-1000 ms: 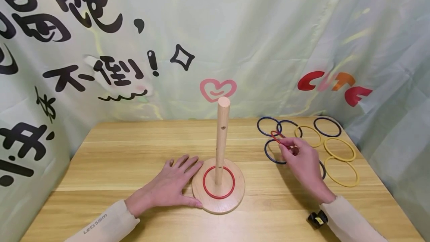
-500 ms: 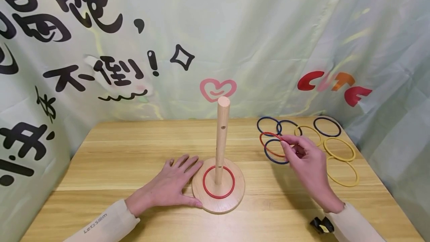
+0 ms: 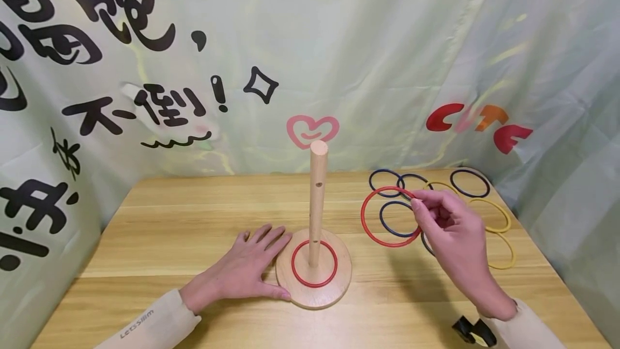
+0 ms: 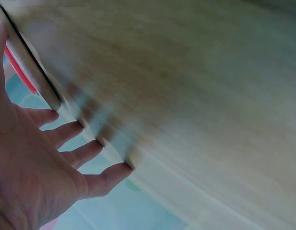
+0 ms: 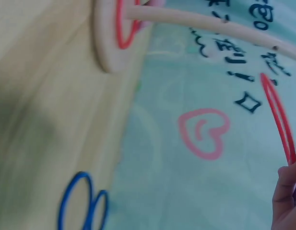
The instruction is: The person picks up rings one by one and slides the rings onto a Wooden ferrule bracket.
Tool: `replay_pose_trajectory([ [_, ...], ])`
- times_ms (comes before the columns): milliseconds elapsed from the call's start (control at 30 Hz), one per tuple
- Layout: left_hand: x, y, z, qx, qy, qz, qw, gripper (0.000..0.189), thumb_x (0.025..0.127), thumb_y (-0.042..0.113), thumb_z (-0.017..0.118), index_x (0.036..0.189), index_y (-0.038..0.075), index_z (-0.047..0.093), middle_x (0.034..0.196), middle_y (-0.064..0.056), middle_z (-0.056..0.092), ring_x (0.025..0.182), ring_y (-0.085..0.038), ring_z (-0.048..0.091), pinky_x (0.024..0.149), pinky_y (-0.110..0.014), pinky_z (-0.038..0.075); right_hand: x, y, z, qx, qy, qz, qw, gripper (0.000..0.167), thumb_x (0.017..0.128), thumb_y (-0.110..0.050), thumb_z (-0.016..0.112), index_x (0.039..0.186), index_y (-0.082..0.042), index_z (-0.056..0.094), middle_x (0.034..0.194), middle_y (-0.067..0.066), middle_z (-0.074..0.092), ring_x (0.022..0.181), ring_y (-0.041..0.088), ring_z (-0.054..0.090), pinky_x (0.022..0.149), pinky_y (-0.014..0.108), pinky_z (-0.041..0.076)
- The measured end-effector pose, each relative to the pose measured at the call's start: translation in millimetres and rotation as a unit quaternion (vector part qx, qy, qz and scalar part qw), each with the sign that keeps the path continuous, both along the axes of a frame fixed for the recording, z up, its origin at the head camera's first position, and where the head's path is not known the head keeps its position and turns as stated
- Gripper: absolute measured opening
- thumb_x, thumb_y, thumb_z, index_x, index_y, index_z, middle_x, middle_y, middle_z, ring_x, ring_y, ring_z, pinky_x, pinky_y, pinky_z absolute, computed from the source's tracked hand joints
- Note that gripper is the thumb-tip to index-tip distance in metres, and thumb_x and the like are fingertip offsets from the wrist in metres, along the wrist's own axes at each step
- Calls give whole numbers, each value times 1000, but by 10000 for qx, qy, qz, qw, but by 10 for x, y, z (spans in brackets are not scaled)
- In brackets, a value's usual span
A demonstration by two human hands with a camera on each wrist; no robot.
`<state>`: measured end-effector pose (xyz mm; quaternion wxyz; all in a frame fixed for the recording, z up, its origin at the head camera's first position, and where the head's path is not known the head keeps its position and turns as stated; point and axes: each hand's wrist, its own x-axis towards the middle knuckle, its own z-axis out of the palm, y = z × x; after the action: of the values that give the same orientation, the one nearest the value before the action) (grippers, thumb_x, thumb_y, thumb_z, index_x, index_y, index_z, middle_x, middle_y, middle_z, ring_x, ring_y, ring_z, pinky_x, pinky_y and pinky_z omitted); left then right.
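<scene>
Pinches a red ring (image 3: pixel 363 217) between thumb and bent fingers of the right hand (image 3: pixel 456 238), gripping by the right edge. Hangs in the air to the right of a wooden post (image 3: pixel 317 203), tilted to face the head camera as a nearly full circle. Looks slim, smooth and evenly thick, plain bright red with a faint shine; from the right wrist, shows almost edge-on as a narrow loop. Cannot tell plastic from rubber.

Rests the left hand (image 3: pixel 249 271) beside a flat round base (image 3: pixel 315 299) of pale wood, fingers straight and spread, thumb against the rim. Wears a cream cloth sleeve (image 3: pixel 155 314) on the left arm, with dark lettering along the forearm.

Rises from the middle of the base as a smooth, straight cylinder, flat on top and dotted with small round holes. Bears a second red ring (image 3: pixel 315 285) too, lying flat around the foot of the post.

Farther right, lie scattered over the bench (image 3: pixel 160 220) dark blue rings (image 3: pixel 380 218) and yellow rings (image 3: pixel 510 221), thin and round, some overlapping, some partly hidden by the right hand. Shows long streaky grain across the yellowish wood. Beyond, drops in soft creases a pale green cloth (image 3: pixel 378 58), printed with black characters, a pink heart (image 3: pixel 312 117) and red and orange letters.
</scene>
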<state>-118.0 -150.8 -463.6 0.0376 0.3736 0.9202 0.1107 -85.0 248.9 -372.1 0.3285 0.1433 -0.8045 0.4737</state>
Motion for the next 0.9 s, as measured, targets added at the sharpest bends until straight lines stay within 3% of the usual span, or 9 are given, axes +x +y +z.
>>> replay_pose_trajectory([
  [400,7,-2,-16,8,-30,10,10000,122,84,95,58,172,14,36,173,-15,37,156,-49,33,108,-80,33,145,-255,621,-608,-107,725,9955,20,97,14,73,113,5,80,76,7,65,55,11,50,47,23,40],
  [667,-9,-7,-16,17,-7,2,10000,122,84,95,59,172,14,37,173,-14,37,156,-49,33,108,-80,33,96,-539,1113,-1132,-345,1116,9867,16,100,0,77,115,2,80,78,12,66,49,16,51,44,25,42],
  [900,-11,-13,-23,-37,-68,25,10000,122,84,96,57,173,16,35,174,-13,35,158,-47,31,109,-80,32,-28,-774,1310,-1518,-463,1674,9730,13,101,-5,78,112,1,81,81,17,64,49,20,49,45,25,42],
])
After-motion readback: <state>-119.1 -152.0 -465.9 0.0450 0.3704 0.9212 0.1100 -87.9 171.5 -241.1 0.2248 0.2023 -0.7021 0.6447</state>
